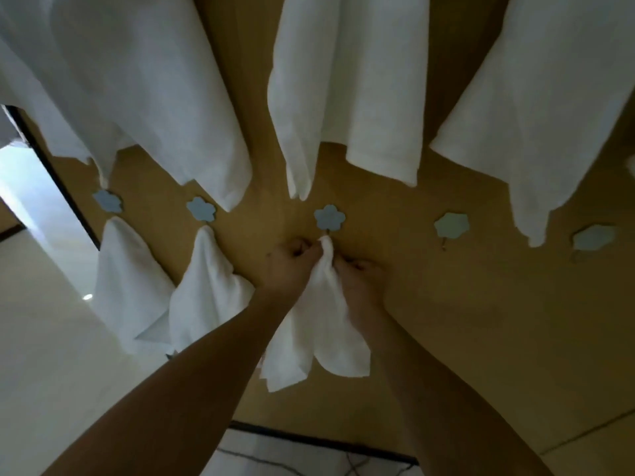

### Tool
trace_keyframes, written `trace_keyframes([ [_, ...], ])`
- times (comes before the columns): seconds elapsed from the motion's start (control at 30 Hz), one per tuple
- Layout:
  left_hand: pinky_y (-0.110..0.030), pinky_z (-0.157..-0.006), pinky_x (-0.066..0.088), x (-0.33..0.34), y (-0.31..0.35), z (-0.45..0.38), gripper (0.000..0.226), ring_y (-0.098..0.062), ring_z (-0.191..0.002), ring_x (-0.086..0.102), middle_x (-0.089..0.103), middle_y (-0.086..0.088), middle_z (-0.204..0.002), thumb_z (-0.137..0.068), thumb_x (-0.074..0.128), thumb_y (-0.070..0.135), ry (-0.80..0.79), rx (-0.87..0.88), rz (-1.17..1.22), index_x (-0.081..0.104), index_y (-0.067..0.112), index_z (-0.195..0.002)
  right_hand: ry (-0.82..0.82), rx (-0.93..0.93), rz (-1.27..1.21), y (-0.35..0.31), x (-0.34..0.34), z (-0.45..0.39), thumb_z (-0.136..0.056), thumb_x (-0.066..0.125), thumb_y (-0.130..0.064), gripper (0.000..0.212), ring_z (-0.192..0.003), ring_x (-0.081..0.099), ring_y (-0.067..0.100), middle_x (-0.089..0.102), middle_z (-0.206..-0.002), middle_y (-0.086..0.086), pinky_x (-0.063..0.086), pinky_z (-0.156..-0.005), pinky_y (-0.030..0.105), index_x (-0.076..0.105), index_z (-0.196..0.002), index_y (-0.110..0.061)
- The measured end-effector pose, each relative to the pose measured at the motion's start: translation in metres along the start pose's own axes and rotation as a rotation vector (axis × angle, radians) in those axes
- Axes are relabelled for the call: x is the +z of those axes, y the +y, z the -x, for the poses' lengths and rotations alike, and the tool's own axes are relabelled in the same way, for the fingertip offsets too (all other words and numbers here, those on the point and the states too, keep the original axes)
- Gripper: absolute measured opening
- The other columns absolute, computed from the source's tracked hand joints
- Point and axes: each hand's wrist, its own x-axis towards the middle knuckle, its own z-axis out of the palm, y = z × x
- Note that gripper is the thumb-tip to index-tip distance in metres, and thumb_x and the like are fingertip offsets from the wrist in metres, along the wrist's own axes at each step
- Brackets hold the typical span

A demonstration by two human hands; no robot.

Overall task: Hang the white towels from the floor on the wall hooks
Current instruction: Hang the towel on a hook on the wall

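Hands (323,269) gripping one towel (319,324), five flower hooks (329,217), two hung towels (206,286)

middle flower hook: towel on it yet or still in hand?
Cannot tell. Both hands, left and right, pinch the towel, its bunched tip at the middle flower hook.

Five blue flower hooks (329,217) line the tan wall (446,304) before me; towels (206,290) hang from the two leftmost, larger towels (347,80) above.
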Motion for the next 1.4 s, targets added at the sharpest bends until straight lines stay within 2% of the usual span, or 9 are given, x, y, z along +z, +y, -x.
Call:
trace_keyframes([
  [0.23,-0.008,-0.065,0.043,0.005,0.003,0.01,0.017,0.001,-0.073,0.06,0.065,0.017,-0.076,-0.081,0.063,0.05,0.297,0.277,-0.189,0.064,0.034,-0.074,0.178,-0.347,0.37,0.007,0.01,0.004,-0.087,0.07,-0.036,0.038,-0.057,0.056,0.017,0.06,-0.058,0.001,0.043,-0.058,0.031,0.058,-0.059,-0.013],
  [0.33,-0.016,-0.072,0.047,0.003,0.013,0.008,0.016,-0.001,-0.077,0.062,0.07,0.013,-0.083,-0.09,0.064,0.037,0.264,0.532,-0.375,0.074,0.027,-0.081,0.304,-0.574,0.631,-0.002,0.008,0.017,-0.091,0.066,-0.031,0.025,-0.077,0.06,0.026,0.065,-0.076,0.008,0.046,-0.076,0.039,0.069,-0.077,-0.011],
  [0.43,-0.008,-0.063,0.045,-0.001,0.016,0.012,0.021,0.003,-0.071,0.062,0.068,0.02,-0.077,-0.093,0.053,0.041,0.122,0.448,-0.343,0.071,0.033,-0.085,0.326,-0.739,0.62,-0.017,0.011,0.028,-0.093,0.065,-0.028,0.026,-0.074,0.057,0.026,0.063,-0.077,0.012,0.048,-0.074,0.041,0.074,-0.076,-0.01],
  [0.53,-0.005,-0.059,0.04,-0.003,0.005,0.014,0.021,0.006,-0.066,0.06,0.06,0.026,-0.065,-0.094,0.049,0.032,0.011,0.451,-0.339,0.067,0.036,-0.085,0.145,-0.489,0.409,-0.029,0.019,0.031,-0.095,0.061,-0.025,0.027,-0.07,0.061,0.021,0.067,-0.075,0.009,0.052,-0.071,0.041,0.071,-0.079,-0.006],
  [0.67,-0.008,-0.059,0.041,-0.014,-0.005,0.007,0.023,-0.007,-0.059,0.057,0.056,0.019,-0.063,-0.089,0.051,0.007,-0.171,0.519,-0.317,0.071,0.019,-0.087,0.242,-0.468,0.569,-0.036,0.033,0.033,-0.095,0.06,-0.032,0.035,-0.06,0.059,0.017,0.065,-0.065,0.005,0.043,-0.057,0.028,0.066,-0.071,-0.007],
  [0.77,-0.009,-0.064,0.036,-0.027,-0.013,0.001,0.025,-0.019,-0.07,0.064,0.072,-0.001,-0.082,-0.09,0.055,0.003,-0.22,0.544,-0.343,0.073,0.014,-0.103,0.367,-0.428,0.826,-0.038,0.046,0.031,-0.092,0.059,-0.028,0.027,-0.062,0.055,0.018,0.066,-0.071,0.007,0.038,-0.059,0.027,0.066,-0.076,-0.007],
  [1.03,-0.032,-0.084,0.051,-0.085,-0.006,0.01,0.025,-0.022,-0.088,0.063,0.07,-0.007,-0.096,-0.094,0.052,0.011,-0.291,0.589,-0.298,0.068,0.013,-0.113,0.442,-0.215,0.932,-0.03,0.066,0.06,-0.085,0.065,-0.042,0.035,-0.09,0.067,0.025,0.069,-0.096,0.007,0.05,-0.077,0.03,0.065,-0.101,-0.011],
  [1.2,-0.037,-0.097,0.047,-0.078,0.025,0.044,0.038,-0.026,-0.112,0.058,0.064,-0.011,-0.122,-0.089,0.055,0.005,-0.434,0.759,-0.347,0.062,0.01,-0.126,0.514,-0.151,0.961,-0.013,0.025,0.125,-0.08,0.071,-0.049,0.066,-0.112,0.06,0.03,0.066,-0.121,0.009,0.05,-0.093,0.039,0.056,-0.133,-0.012],
  [1.4,-0.03,-0.095,0.042,-0.029,0.077,0.168,0.042,-0.024,-0.119,0.05,0.058,-0.007,-0.131,-0.091,0.052,0.008,-0.685,0.972,-0.31,0.058,0.016,-0.131,0.74,-0.055,1.024,-0.009,-0.075,0.256,-0.085,0.067,-0.047,0.06,-0.116,0.056,0.024,0.061,-0.128,0.007,0.051,-0.089,0.034,0.054,-0.136,-0.018],
])
